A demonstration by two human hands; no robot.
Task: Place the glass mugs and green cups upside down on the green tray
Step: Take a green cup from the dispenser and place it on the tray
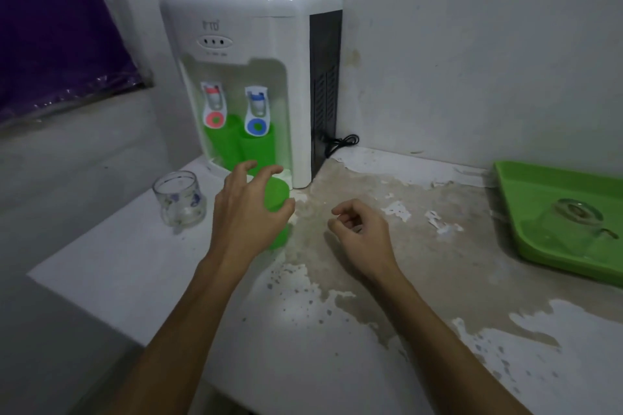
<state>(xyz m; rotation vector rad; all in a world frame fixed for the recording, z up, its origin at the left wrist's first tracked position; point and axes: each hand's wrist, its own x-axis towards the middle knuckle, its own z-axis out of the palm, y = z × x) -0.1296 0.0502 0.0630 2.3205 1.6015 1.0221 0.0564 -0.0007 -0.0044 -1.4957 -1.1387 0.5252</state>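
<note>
A green cup (277, 194) stands upright on the counter in front of the water dispenser. My left hand (249, 209) hovers around it with fingers spread, the thumb across its front; no firm grip shows. My right hand (362, 236) hangs loosely curled over the counter, holding nothing. A glass mug (179, 197) with a blue print stands upright to the left of the cup. Two more green cups (258, 150) sit under the dispenser taps. The green tray (526, 189) lies at the far right, with one glass mug (573, 222) upside down on it.
The white water dispenser (253, 27) fills the back corner, its black cord (340, 143) coiled behind it. Walls close in at the back and left. The counter's paint is peeling, and its left edge drops off near the glass mug.
</note>
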